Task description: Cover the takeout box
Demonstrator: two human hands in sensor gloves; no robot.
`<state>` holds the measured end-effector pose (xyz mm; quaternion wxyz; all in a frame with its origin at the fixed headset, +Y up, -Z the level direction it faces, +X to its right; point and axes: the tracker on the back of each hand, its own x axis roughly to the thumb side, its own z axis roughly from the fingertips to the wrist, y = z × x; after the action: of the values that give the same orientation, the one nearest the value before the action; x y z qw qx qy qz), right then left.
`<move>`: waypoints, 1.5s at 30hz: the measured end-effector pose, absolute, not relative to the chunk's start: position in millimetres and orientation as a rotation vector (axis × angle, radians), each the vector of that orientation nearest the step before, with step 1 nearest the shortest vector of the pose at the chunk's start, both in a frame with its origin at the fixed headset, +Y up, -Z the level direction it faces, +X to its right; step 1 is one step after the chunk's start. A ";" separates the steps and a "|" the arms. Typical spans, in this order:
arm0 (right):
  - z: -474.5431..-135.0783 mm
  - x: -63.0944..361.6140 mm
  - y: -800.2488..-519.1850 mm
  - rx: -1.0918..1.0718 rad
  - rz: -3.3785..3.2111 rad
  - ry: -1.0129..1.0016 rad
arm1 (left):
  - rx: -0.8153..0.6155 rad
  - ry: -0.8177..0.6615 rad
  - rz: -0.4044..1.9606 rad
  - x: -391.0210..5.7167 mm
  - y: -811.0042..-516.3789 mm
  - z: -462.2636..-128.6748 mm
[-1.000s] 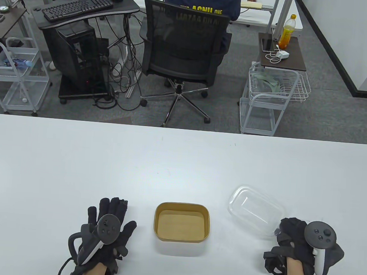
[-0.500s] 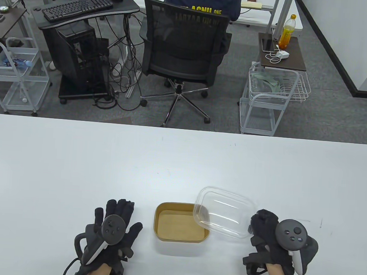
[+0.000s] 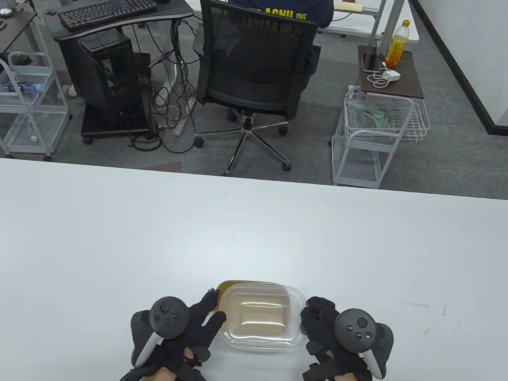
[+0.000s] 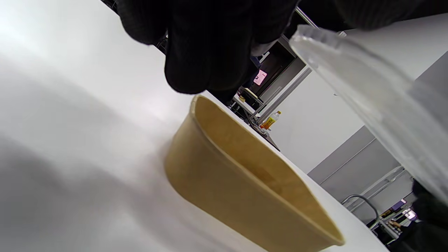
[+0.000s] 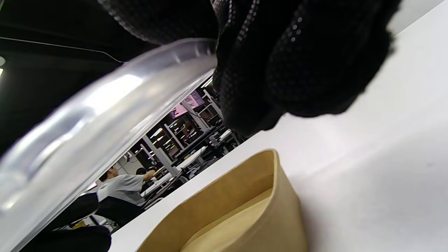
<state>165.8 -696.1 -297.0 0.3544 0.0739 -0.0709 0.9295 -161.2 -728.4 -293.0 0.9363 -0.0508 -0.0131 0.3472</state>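
The brown paper takeout box stands open on the white table near the front edge. The clear plastic lid hovers over it, shifted slightly toward me, so the box's far rim shows. My right hand grips the lid's right edge. My left hand holds its left edge. In the left wrist view the lid's rim is above the box, below my fingers. In the right wrist view my fingers pinch the lid above the box.
Beyond the table's far edge are an office chair with a seated person, a computer desk and a white wire cart. Small dark marks lie on the table to the right.
My right hand carried the lid left from the table's right side to over the box. My left hand moved right and took the lid's left edge.
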 end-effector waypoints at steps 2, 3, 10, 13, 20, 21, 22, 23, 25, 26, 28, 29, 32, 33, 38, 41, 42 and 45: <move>-297.0 163.5 -697.1 0.238 2.393 -0.179 | -0.100 -0.018 0.750 -158.8 -726.7 -291.3; -297.0 163.0 -698.8 0.253 2.379 -0.167 | -0.097 -0.014 0.765 -158.3 -725.9 -290.5; -300.2 165.0 -705.4 0.313 2.384 -0.111 | -0.178 -0.038 0.867 -165.1 -720.6 -294.2; -298.9 164.6 -703.3 0.323 2.379 -0.134 | -0.205 -0.074 0.854 -166.8 -714.1 -296.2; -294.3 170.8 -695.6 0.362 2.340 -0.259 | -0.243 -0.189 0.800 -165.0 -688.7 -304.5; -293.9 172.6 -694.8 0.364 2.345 -0.284 | -0.238 -0.200 0.780 -163.6 -685.2 -305.5; -293.6 174.9 -694.3 0.357 2.361 -0.310 | -0.227 -0.212 0.754 -161.8 -681.6 -306.0; -293.3 177.8 -694.0 0.352 2.375 -0.335 | -0.207 -0.221 0.717 -160.2 -677.7 -306.2; -293.2 182.9 -694.2 0.358 2.394 -0.368 | -0.165 -0.231 0.657 -157.8 -670.8 -306.0; -293.2 186.3 -694.4 0.366 2.408 -0.390 | -0.140 -0.230 0.623 -156.5 -666.5 -305.9; -293.9 192.7 -695.2 0.371 2.440 -0.402 | -0.104 -0.230 0.573 -154.3 -659.6 -306.2; -294.8 196.4 -696.2 0.361 2.459 -0.395 | -0.079 -0.203 0.543 -153.3 -655.6 -306.3; -298.1 205.2 -701.0 0.303 2.481 -0.358 | -0.015 -0.205 0.455 -148.6 -646.9 -307.2; -299.8 207.7 -702.9 0.286 2.482 -0.343 | 0.008 -0.191 0.428 -146.6 -645.0 -307.4; -304.0 212.6 -709.2 0.225 2.497 -0.282 | 0.143 -0.176 0.304 -139.8 -642.9 -309.0; -305.3 213.3 -711.2 0.216 2.508 -0.265 | 0.233 -0.171 0.243 -136.2 -647.9 -310.0; -305.6 213.4 -711.7 0.215 2.509 -0.262 | 0.251 -0.173 0.223 -135.3 -649.6 -310.4; -306.4 213.4 -713.7 0.206 2.511 -0.246 | 0.308 -0.181 0.140 -130.5 -658.9 -313.0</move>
<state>213.4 -713.7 -306.4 0.3004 0.0775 -0.0929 0.9461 -130.5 -658.9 -313.0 0.9816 0.1533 -0.0901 0.0695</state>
